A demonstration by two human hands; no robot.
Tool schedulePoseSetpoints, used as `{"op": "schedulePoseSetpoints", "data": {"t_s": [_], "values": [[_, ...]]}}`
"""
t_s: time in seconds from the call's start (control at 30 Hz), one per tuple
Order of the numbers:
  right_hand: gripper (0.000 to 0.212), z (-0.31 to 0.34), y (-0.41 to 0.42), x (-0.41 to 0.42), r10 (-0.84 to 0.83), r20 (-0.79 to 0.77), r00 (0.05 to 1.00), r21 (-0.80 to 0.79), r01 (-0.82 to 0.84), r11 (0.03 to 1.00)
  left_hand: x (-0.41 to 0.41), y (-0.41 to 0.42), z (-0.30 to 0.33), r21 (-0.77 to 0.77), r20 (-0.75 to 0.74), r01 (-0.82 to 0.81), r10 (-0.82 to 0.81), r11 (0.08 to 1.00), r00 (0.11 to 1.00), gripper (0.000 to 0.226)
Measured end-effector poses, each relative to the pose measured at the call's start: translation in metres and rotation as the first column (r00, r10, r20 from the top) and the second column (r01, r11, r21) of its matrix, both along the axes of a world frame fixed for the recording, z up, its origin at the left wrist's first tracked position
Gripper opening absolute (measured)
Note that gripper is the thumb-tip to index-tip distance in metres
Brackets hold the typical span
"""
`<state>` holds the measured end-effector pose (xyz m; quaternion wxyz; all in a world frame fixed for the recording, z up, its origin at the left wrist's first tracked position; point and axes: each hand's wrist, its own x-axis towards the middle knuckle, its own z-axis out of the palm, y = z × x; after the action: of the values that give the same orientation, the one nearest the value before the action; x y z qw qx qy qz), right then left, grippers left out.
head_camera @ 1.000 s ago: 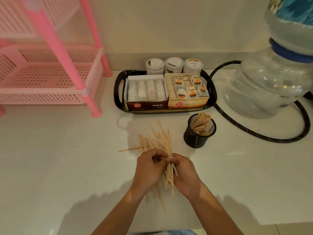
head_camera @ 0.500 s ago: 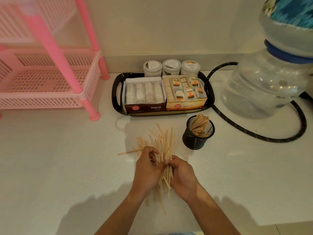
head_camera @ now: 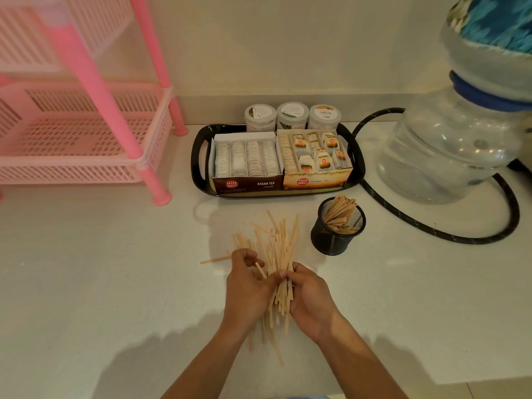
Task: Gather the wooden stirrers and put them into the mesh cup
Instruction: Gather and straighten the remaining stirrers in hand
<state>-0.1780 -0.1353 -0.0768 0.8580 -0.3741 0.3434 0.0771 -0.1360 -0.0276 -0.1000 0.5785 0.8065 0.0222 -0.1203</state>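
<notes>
A loose bunch of pale wooden stirrers [head_camera: 278,249] fans out on the white counter in front of me. My left hand [head_camera: 247,283] and my right hand [head_camera: 309,295] curl round its lower half from either side, pressing the sticks together. One stirrer [head_camera: 215,259] pokes out sideways to the left under my left hand. The black mesh cup [head_camera: 335,235] stands upright to the right of the bunch, a little farther back, with several stirrers leaning inside it.
A black tray [head_camera: 198,162] behind the bunch carries two open tea-bag boxes and three white jars. A pink plastic rack [head_camera: 86,145] stands at the left. A large water bottle [head_camera: 449,145] and a black hose [head_camera: 489,240] are at the right.
Both hands have squeezed the stirrers into a tighter bunch, and my left thumb has lifted a little. The cup has not moved.
</notes>
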Motion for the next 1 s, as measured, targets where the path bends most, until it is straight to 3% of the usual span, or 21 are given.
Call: {"op": "schedulePoseSetpoints", "data": {"t_s": [0.17, 0.37, 0.47, 0.53, 0.77, 1.0], "values": [[0.038, 0.0, -0.001, -0.001, 0.014, 0.064, 0.998, 0.107, -0.021, 0.994, 0.001, 0.0, 0.0, -0.034, -0.023, 0.11, -0.111, 0.993, 0.994, 0.078], [0.04, 0.001, 0.0, -0.001, 0.1, 0.129, 0.987, 0.139, -0.118, 0.983, 0.011, 0.005, 0.001, -0.391, -0.239, 0.089, -0.195, 0.916, 0.951, 0.084], [0.04, 0.001, 0.003, -0.002, 0.141, 0.135, 0.981, 0.133, -0.159, 0.978, 0.017, 0.002, 0.001, -0.607, -0.331, -0.027, -0.221, 0.794, 0.917, 0.079], [0.039, 0.002, 0.004, -0.002, 0.174, 0.139, 0.975, 0.112, -0.19, 0.975, 0.02, -0.001, 0.002, -0.665, -0.334, -0.06, -0.225, 0.744, 0.915, 0.07], [0.034, 0.003, 0.0, -0.004, 0.288, 0.079, 0.954, 0.044, -0.292, 0.956, 0.026, -0.009, 0.01, -0.614, -0.36, -0.17, -0.082, 0.771, 0.929, 0.051], [0.034, 0.004, -0.001, -0.005, 0.291, 0.049, 0.956, 0.024, -0.292, 0.956, 0.023, -0.014, 0.01, -0.52, -0.303, -0.136, -0.033, 0.844, 0.953, 0.024]]}}
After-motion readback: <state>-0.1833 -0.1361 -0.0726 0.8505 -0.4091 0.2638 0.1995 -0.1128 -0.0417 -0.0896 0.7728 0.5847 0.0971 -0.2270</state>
